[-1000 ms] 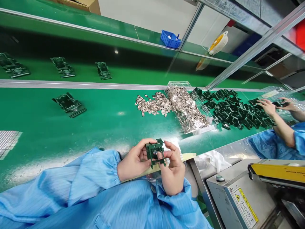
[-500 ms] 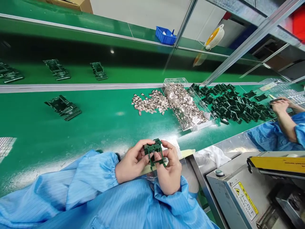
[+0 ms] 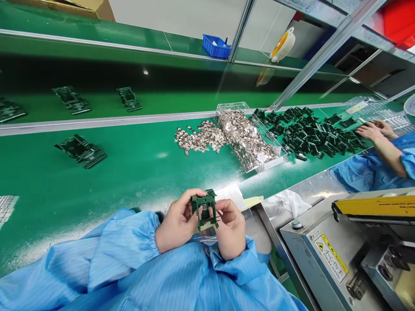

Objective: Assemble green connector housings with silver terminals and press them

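Close in front of my body, both hands are closed on green circuit boards (image 3: 205, 201) with cut-out middles, seemingly stacked. My left hand (image 3: 175, 224) grips the left side, thumb in front and fingers behind. At the right edge, my right hand (image 3: 231, 224) pinches with thumb and fingertips; parts of those fingers are hidden. Beyond my hands, small silver metal connectors (image 3: 204, 136) lie in a loose heap on the green bench. More of them fill a clear plastic box (image 3: 269, 164) beside the heap.
Dark green boards (image 3: 314, 134) are piled right of the box, near a co-worker's hands (image 3: 372, 129). A single board group (image 3: 81, 151) lies at left. A grey machine (image 3: 304, 246) with a warning label stands at my right. A blue bin (image 3: 215, 46) sits on the shelf.
My right thumb has moved from the front of the boards to their right edge, and the boards have turned slightly. The co-worker's hands have shifted. The whole view has moved a little.
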The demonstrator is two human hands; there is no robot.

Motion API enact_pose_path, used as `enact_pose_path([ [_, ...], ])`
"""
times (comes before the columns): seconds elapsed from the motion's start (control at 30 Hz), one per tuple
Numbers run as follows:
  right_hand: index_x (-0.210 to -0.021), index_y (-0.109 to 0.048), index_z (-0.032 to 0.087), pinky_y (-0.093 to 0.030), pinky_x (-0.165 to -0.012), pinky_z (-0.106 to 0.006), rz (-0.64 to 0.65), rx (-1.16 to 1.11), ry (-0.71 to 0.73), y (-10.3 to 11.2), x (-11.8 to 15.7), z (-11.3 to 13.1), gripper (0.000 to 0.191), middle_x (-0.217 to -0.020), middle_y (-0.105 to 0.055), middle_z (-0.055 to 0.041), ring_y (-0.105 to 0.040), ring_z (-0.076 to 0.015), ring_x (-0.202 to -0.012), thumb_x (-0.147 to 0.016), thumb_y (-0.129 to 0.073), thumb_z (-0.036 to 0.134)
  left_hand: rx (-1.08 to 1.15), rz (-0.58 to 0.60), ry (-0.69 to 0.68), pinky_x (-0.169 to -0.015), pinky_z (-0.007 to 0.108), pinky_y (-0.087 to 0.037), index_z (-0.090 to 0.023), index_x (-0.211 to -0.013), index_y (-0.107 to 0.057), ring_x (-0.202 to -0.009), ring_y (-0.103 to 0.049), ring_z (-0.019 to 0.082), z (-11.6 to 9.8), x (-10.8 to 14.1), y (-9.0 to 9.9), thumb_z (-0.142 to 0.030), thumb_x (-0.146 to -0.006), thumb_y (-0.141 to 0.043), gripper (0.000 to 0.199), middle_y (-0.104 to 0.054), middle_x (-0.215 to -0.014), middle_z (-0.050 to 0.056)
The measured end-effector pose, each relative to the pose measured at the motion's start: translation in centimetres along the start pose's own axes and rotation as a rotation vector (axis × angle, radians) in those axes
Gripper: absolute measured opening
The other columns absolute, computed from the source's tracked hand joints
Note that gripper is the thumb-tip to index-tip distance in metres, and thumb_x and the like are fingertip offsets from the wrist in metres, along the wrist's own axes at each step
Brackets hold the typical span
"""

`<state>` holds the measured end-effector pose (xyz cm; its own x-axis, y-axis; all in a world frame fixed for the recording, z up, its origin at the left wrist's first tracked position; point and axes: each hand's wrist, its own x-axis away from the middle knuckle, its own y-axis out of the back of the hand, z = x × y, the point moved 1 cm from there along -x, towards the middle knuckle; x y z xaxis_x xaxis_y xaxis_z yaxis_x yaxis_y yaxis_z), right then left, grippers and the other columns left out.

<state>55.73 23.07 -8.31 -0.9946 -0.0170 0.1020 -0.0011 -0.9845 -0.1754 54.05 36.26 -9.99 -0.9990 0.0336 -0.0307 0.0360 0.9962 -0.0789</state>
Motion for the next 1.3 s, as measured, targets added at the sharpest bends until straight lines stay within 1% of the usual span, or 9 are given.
enact_pose_path([
  [0.3,-0.067,-0.056,0.020,-0.048,-0.049,-0.021,-0.099,-0.077,0.011,0.9,2.2,-0.3,0.020,-0.061,-0.062,0.0016,-0.056,-0.0133,-0.053,-0.067,-0.075,0.023,-0.120,0.064,-0.027,-0.061,0.020,-0.048,-0.021,-0.113,-0.052,-0.070,-0.056,0.012,-0.2,1.3,-1.2,-0.023,-0.090,-0.055,0.023,-0.061,-0.090,0.003],
  [0.43,-0.075,-0.060,0.020,-0.051,-0.056,-0.023,-0.174,-0.032,0.053,3.3,3.7,-1.1,0.019,-0.070,-0.065,-0.0005,-0.059,-0.0145,-0.063,-0.076,-0.073,0.032,-0.193,0.157,-0.037,-0.060,0.021,-0.048,-0.021,-0.116,-0.053,-0.070,-0.057,0.012,0.0,1.0,-1.5,-0.027,-0.090,-0.056,0.027,-0.061,-0.094,0.004],
  [0.53,-0.083,-0.063,0.019,-0.055,-0.064,-0.026,-0.328,0.013,0.049,6.2,4.5,-3.6,0.026,-0.082,-0.068,-0.0042,-0.063,-0.0166,-0.072,-0.083,-0.069,0.045,-0.216,0.094,-0.138,-0.066,0.022,-0.050,-0.021,-0.116,-0.052,-0.074,-0.058,0.012,0.1,-1.6,-1.8,-0.029,-0.089,-0.058,0.029,-0.061,-0.096,0.004],
  [0.6,-0.083,-0.064,0.018,-0.055,-0.063,-0.028,-0.356,0.033,-0.012,7.9,4.5,-5.5,0.035,-0.082,-0.069,-0.0060,-0.064,-0.0179,-0.071,-0.080,-0.069,0.053,-0.200,0.059,-0.223,-0.074,0.024,-0.050,-0.019,-0.116,-0.050,-0.082,-0.060,0.014,0.4,-4.3,-2.5,-0.029,-0.087,-0.059,0.031,-0.061,-0.097,0.004],
  [0.7,-0.085,-0.066,0.016,-0.054,-0.058,-0.028,-0.309,0.055,-0.084,8.9,3.6,-7.6,0.044,-0.077,-0.070,-0.0073,-0.064,-0.0188,-0.068,-0.075,-0.071,0.058,-0.268,0.135,-0.289,-0.083,0.027,-0.049,-0.018,-0.118,-0.049,-0.089,-0.060,0.015,1.2,-7.9,-4.4,-0.024,-0.086,-0.057,0.034,-0.061,-0.103,0.005],
  [0.8,-0.089,-0.066,0.016,-0.053,-0.059,-0.028,-0.302,0.042,-0.067,8.7,2.4,-7.9,0.045,-0.079,-0.070,-0.0077,-0.065,-0.0186,-0.070,-0.076,-0.070,0.059,-0.386,0.237,-0.288,-0.070,0.024,-0.047,-0.018,-0.120,-0.049,-0.073,-0.058,0.012,1.8,-9.4,-6.4,-0.018,-0.086,-0.054,0.035,-0.063,-0.092,0.002],
  [0.93,-0.082,-0.065,0.016,-0.052,-0.060,-0.028,-0.279,0.024,-0.021,8.2,1.8,-7.7,0.040,-0.072,-0.068,-0.0052,-0.064,-0.0175,-0.066,-0.077,-0.071,0.055,-0.469,0.294,-0.283,-0.054,0.020,-0.039,-0.019,-0.122,-0.049,-0.053,-0.047,0.008,1.9,-8.1,-7.6,-0.015,-0.086,-0.051,0.036,-0.060,-0.077,-0.002],
  [1.07,-0.073,-0.066,0.016,-0.050,-0.056,-0.027,-0.273,0.015,-0.014,7.9,2.0,-8.2,0.036,-0.060,-0.063,-0.0014,-0.060,-0.0159,-0.057,-0.076,-0.073,0.051,-0.514,0.243,-0.288,-0.066,0.022,-0.046,-0.020,-0.121,-0.049,-0.069,-0.058,0.011,1.7,-6.0,-7.3,-0.013,-0.086,-0.050,0.035,-0.066,-0.101,0.004],
  [1.3,-0.077,-0.065,0.017,-0.050,-0.058,-0.027,-0.279,0.132,0.081,7.4,2.7,-8.4,0.030,-0.065,-0.067,-0.0028,-0.063,-0.0177,-0.059,-0.090,-0.057,0.042,-0.636,0.138,-0.323,-0.070,0.023,-0.049,-0.019,-0.122,-0.048,-0.074,-0.063,0.012,1.9,-4.7,-6.5,-0.011,-0.088,-0.048,0.035,-0.065,-0.112,0.006],
])
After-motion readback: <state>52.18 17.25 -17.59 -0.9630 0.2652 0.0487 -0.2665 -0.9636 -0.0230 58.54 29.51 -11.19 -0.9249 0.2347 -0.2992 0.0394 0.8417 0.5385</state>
